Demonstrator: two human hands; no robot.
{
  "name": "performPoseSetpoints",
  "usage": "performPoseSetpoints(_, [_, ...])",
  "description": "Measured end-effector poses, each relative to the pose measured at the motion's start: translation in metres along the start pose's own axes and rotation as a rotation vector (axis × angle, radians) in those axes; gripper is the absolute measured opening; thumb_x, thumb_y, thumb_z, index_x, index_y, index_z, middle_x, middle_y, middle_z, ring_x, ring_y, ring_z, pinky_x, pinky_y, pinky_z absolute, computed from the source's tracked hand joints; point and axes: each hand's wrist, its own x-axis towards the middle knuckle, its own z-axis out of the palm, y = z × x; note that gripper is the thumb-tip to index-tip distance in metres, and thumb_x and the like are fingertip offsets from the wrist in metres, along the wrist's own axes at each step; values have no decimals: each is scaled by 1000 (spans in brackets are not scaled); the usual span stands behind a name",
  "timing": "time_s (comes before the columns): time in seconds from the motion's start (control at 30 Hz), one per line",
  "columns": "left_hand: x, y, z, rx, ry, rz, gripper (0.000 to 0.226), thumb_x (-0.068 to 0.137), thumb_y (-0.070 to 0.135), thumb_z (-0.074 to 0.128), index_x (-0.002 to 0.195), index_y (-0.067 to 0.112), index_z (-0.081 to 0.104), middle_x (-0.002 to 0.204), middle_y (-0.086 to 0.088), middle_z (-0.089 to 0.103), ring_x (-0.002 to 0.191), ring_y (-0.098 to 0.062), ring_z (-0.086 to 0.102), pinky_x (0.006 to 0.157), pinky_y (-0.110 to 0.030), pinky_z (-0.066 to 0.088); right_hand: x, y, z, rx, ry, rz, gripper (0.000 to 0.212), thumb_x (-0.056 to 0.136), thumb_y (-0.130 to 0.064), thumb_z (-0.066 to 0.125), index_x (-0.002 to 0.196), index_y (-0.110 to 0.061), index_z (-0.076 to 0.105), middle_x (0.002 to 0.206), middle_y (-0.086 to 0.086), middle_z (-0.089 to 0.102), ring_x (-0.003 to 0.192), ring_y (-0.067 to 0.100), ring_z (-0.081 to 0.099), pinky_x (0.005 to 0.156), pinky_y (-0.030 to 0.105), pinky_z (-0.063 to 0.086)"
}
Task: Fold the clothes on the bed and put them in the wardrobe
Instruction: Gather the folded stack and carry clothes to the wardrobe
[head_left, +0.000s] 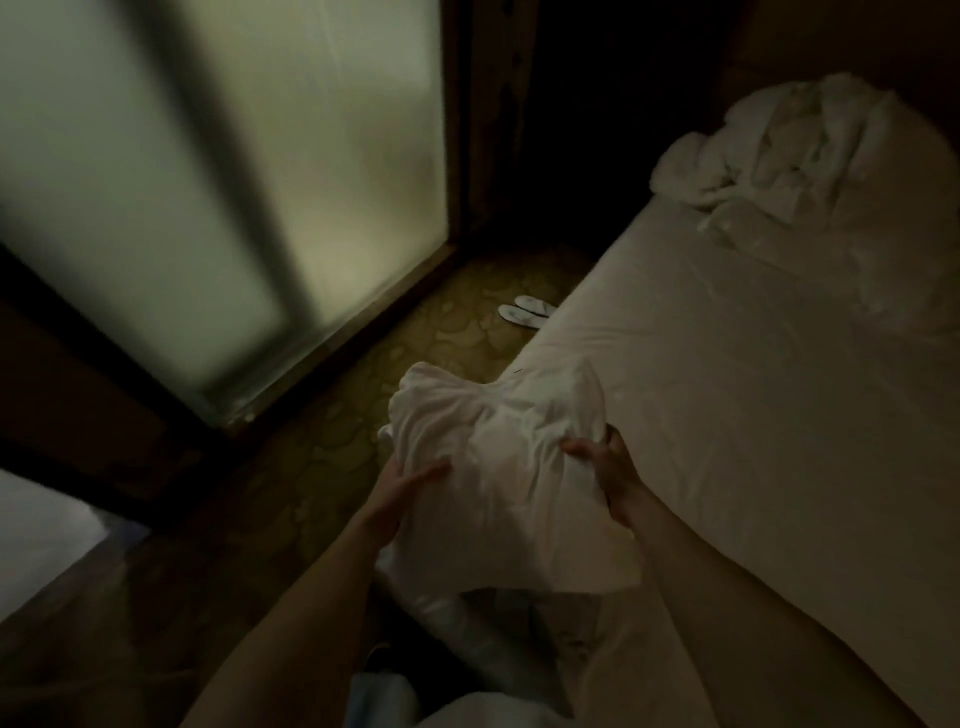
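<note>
One white garment (498, 467) held in two hands above the bed edge

Count: one garment in hand, one bed (753, 395), one crumpled white pile (779, 156) at the far end of the bed, two white slippers (525, 314) on the patterned floor (322, 467) beside the bed, one frosted glass panel (249, 182) on the left. The garment hangs bunched between the hands, over the bed's near corner and the floor. Left hand (402, 493): forearm extended forward, fingers laid fairly straight against the cloth's left side, thumb hidden. Right hand (605, 470): forearm extended forward, fingers curled over the cloth's right edge, gripping it
</note>
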Motion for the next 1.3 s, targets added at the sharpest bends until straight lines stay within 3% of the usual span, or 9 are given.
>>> performPoseSetpoints(0.1, [-7,3,-19,-45,19,38,79,45,50,91,112,26,57,122,-8,64,94,-13,66,71,-29,55,-5,-12,20,-20,-44,-20,95,46,-34,80,134,-16,48,122,5,60,106,28,60,91,47,54])
performPoseSetpoints(0.27, [-9,18,-48,-41,47,73,71,73,33,83,131,39,42,111,14,57,96,-6,55,78,-31,46,-12,-21,51,5,-49,-35,87,52,-29,77,133,-14,48,120,7,61,104,26,61,78,37,54])
performPoseSetpoints(0.4, [-1,31,-77,-3,22,110,82,71,35,82,141,33,39,128,6,54,109,-14,55,88,-37,47,-10,-27,76,8,-31,-55,85,54,-28,75,132,-12,47,121,9,60,105,27,60,85,42,54])
performPoseSetpoints(0.6, [14,49,-125,-13,-11,140,78,72,29,83,138,33,41,123,7,57,111,-15,57,90,-37,48,-7,-42,122,-15,-5,-135,85,54,-28,75,133,-11,49,124,9,59,109,29,58,95,45,50])
performPoseSetpoints(0.7, [20,54,-144,-11,-24,137,71,75,24,81,132,38,40,116,10,57,109,-15,57,89,-35,47,-6,-44,141,-13,-8,-136,85,54,-27,75,133,-11,48,125,9,59,109,28,58,94,44,51])
performPoseSetpoints(0.83, [20,49,-154,54,-27,111,71,81,18,75,141,25,38,105,14,54,96,-8,54,79,-28,46,-10,-25,152,-27,25,-94,87,55,-29,75,135,-11,46,126,9,58,107,27,58,85,38,52])
performPoseSetpoints(0.97, [20,26,-151,158,-67,48,68,81,23,76,137,30,38,111,10,50,104,-12,50,80,-26,43,-14,16,142,-25,89,1,79,71,-21,78,141,-8,42,132,11,54,105,26,55,77,32,46])
performPoseSetpoints(1.17, [35,-26,-148,255,-120,-36,52,81,20,76,123,28,47,109,9,58,101,-11,57,70,-19,46,-19,93,127,-31,127,186,127,33,-64,89,141,-15,44,133,7,57,113,27,59,93,43,52])
performPoseSetpoints(1.3, [51,-70,-149,265,-116,-139,43,85,5,69,120,23,52,116,0,62,97,-11,61,74,-26,51,-11,141,130,-97,100,253,141,24,-55,94,145,-10,37,140,12,50,120,31,54,94,40,49])
